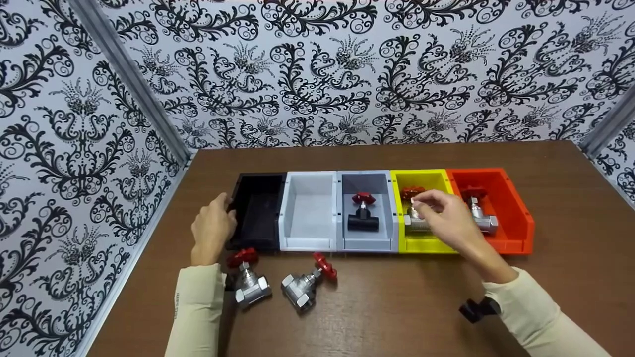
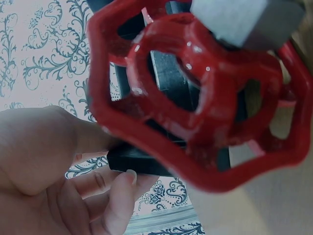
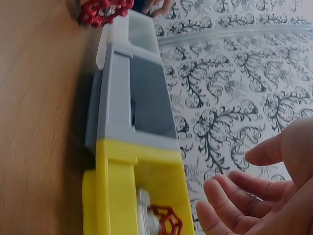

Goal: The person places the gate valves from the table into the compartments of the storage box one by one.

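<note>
My left hand [image 1: 213, 228] is at the left wall of the black bin [image 1: 257, 213]; in the left wrist view its thumb and fingers hold the bin's edge. A valve's red handwheel [image 2: 205, 122] fills much of that view. Over the yellow bin [image 1: 427, 245], my right hand [image 1: 449, 218] holds nothing, its fingers loosely bent and apart from the thumb [image 3: 266, 152]. Beneath it lies a silver valve [image 1: 415, 223] with a red handwheel, partly hidden by the hand. Two more silver valves, one left [image 1: 252, 285] and one right [image 1: 301, 287], lie on the table before the bins.
The bins stand in one joined row. The white bin [image 1: 311, 213] is bare inside. In the grey bin [image 1: 367, 244] sits a black-bodied valve [image 1: 363, 221]; the red bin [image 1: 513, 228] holds a silver valve [image 1: 483, 223]. Patterned walls [image 1: 317, 74] border the brown table [image 1: 387, 307].
</note>
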Demonstrator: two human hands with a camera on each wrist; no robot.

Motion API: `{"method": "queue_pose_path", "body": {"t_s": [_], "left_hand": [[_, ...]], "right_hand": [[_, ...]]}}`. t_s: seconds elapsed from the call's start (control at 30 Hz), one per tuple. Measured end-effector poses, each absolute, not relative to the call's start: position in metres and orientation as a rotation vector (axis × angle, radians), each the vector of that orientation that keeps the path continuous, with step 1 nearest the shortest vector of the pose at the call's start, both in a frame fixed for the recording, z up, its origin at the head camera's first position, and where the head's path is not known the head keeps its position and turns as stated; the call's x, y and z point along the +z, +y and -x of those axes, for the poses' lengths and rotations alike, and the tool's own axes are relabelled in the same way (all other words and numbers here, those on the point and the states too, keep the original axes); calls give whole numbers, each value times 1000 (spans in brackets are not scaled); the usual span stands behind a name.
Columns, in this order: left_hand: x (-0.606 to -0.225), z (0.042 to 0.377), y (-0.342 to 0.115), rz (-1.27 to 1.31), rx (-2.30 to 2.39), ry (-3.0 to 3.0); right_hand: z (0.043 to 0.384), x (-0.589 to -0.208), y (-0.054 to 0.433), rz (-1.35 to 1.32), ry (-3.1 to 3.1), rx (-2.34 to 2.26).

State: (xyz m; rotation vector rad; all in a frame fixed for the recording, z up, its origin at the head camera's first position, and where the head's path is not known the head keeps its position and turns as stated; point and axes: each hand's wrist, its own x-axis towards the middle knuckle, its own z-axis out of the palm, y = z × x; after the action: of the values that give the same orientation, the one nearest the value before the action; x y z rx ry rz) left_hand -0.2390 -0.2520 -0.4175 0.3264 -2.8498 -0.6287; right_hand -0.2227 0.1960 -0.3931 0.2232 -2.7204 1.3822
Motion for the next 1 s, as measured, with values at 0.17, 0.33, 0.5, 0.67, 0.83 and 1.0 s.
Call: {"method": "queue_pose_path", "body": {"t_s": [0.17, 0.33, 0.5, 0.67, 0.83, 1.0], "left_hand": [[-416, 240, -252, -321, -626, -2856], [-417, 239, -252, -305, -619, -2836], [-418, 239, -251, -303, -625, -2837], [-418, 240, -252, -302, -629, -2846], [-417, 239, -253, -307, -635, -2850], [-416, 238, -253, -310, -646, -2855]], "right_hand": [[222, -393, 215, -209, -2694, 1265], [221, -396, 236, -195, -2643, 1171], [221, -398, 260, -117, -2638, 1148], [220, -397, 282, -5, -2667, 1177], [222, -393, 297, 93, -2698, 1191], [225, -393, 309, 161, -2684, 1175]]}}
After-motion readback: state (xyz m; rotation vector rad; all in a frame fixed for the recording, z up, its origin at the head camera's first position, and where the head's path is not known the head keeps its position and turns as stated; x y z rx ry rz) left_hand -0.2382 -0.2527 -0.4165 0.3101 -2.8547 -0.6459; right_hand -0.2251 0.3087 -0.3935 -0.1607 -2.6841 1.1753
